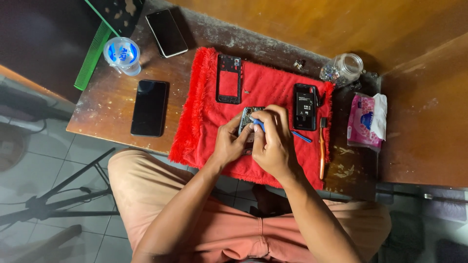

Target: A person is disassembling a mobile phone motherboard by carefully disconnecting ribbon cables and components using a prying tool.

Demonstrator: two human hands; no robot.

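An opened phone (249, 117) with its insides showing lies on a red fringed cloth (209, 117). My left hand (228, 143) grips its lower left side. My right hand (274, 141) pinches a small blue tool (260, 126) whose tip rests on the phone. On the cloth behind it lie a black phone frame (228, 79) and another opened phone body (305, 106). A thin blue pry stick (302, 137) and an orange toothbrush (321, 151) lie to the right.
On the worn wooden table (107, 107) sit two black phones (149, 107) (166, 32), a sealed plastic water cup (122, 55), a glass jar (344, 68) of small parts, a pink tissue pack (366, 121) and a green comb (93, 56). A tripod stands on the tiled floor at left.
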